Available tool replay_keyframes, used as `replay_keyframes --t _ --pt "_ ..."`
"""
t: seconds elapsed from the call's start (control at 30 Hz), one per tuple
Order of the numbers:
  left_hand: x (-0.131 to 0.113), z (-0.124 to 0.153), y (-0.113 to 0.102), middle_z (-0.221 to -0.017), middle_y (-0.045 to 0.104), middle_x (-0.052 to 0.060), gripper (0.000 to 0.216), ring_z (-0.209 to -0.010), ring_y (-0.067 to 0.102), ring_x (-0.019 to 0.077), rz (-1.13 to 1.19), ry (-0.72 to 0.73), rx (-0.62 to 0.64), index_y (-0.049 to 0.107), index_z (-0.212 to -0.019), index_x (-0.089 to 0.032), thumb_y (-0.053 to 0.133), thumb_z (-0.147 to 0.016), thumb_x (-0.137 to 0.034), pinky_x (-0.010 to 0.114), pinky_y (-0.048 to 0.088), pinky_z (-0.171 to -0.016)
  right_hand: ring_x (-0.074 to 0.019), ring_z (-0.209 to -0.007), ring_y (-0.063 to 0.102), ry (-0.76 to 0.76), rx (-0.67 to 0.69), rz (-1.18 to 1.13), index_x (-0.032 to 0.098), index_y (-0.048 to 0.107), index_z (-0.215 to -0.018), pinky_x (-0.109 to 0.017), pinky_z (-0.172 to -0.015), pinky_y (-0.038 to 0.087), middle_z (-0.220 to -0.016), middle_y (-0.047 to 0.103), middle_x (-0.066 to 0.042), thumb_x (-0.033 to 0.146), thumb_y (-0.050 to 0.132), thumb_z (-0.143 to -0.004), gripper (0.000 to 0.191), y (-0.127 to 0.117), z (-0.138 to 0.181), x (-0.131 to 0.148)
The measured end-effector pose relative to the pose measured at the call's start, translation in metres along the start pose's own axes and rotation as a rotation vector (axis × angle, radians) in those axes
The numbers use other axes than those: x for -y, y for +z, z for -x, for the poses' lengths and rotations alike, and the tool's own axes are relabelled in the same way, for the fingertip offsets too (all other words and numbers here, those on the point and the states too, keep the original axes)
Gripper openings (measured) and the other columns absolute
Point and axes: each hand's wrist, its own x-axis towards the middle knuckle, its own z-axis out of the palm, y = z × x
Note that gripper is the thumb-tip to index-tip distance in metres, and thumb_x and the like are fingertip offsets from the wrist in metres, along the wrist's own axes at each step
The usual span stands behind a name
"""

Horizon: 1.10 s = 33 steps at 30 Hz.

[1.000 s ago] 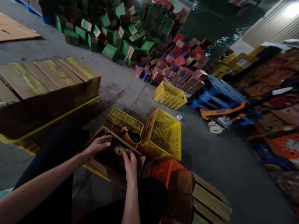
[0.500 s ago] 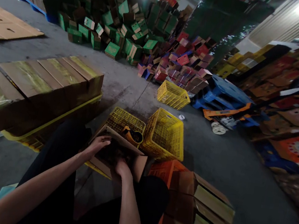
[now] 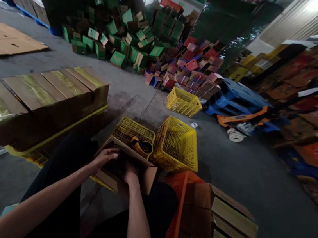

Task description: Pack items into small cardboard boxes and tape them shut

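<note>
Dim warehouse floor: right hand (image 3: 130, 175) has dipped inside the open brown cardboard box (image 3: 124, 169), grip hidden; left hand (image 3: 105, 155) clasps its rim.

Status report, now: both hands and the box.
Left hand gripping the rim of the open cardboard box. Right hand reaching inside, fingers hidden. Tape dispenser sits on the yellow crate just behind; nothing blocking.

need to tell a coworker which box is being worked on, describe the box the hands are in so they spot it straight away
Start at the two yellow crates side by side on the floor. Just in front of them sits the open brown cardboard box, with the left hand on its edge and the right hand inside. Unlike the taped cartons on its left, its flaps are up.
</note>
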Motion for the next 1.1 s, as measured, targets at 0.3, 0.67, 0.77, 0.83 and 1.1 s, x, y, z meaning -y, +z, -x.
replay_keyframes --t 0.3,0.67,0.77,0.83,1.1 --pt "0.001 -0.001 0.007 -0.127 0.070 0.017 0.080 -0.114 0.067 0.0353 -0.002 -0.042 0.032 0.069 -0.123 -0.017 0.087 -0.058 -0.060 0.040 0.053 -0.087 -0.0269 -0.119 0.065 -0.042 -0.107 -0.316 0.020 0.073 -0.118 -0.034 -0.102 0.048 -0.125 0.072 -0.010 0.012 0.067 -0.077 0.042 -0.006 0.016 0.001" --pt "-0.006 0.003 0.007 -0.139 0.062 0.017 0.074 -0.132 0.054 0.0366 0.010 -0.039 0.051 0.069 -0.125 -0.018 0.088 -0.062 -0.053 0.040 0.050 -0.094 -0.0230 -0.088 0.069 -0.102 -0.271 -0.819 0.019 0.076 -0.095 -0.031 -0.081 0.053 -0.092 0.077 -0.005 0.028 0.065 -0.079 0.021 -0.048 0.042 -0.005" --pt "-0.006 0.008 0.008 -0.138 0.063 0.016 0.073 -0.125 0.059 0.0336 0.048 -0.098 0.171 0.065 -0.131 -0.020 0.085 -0.069 -0.054 0.037 0.052 -0.089 -0.0224 -0.089 0.068 -0.151 -0.262 -1.064 0.021 0.077 -0.094 -0.031 -0.082 0.052 -0.094 0.076 -0.004 0.038 0.074 -0.078 0.024 -0.055 0.048 0.001" --pt "-0.007 0.010 0.008 -0.131 0.067 0.016 0.072 -0.116 0.064 0.0321 0.075 -0.176 0.269 0.065 -0.130 -0.018 0.083 -0.072 -0.057 0.036 0.054 -0.085 -0.0226 -0.091 0.068 -0.170 -0.260 -1.143 0.022 0.077 -0.095 -0.032 -0.084 0.052 -0.098 0.076 -0.004 0.040 0.076 -0.077 0.026 -0.056 0.049 0.004" --pt "-0.009 0.010 0.009 -0.117 0.071 0.015 0.062 -0.109 0.066 0.0302 0.044 -0.127 0.183 0.073 -0.113 -0.014 0.089 -0.067 -0.052 0.037 0.057 -0.084 -0.0240 -0.097 0.068 -0.064 -0.452 -1.093 0.022 0.078 -0.101 -0.036 -0.092 0.051 -0.099 0.076 -0.005 0.038 0.082 -0.072 0.033 -0.050 0.037 -0.005"
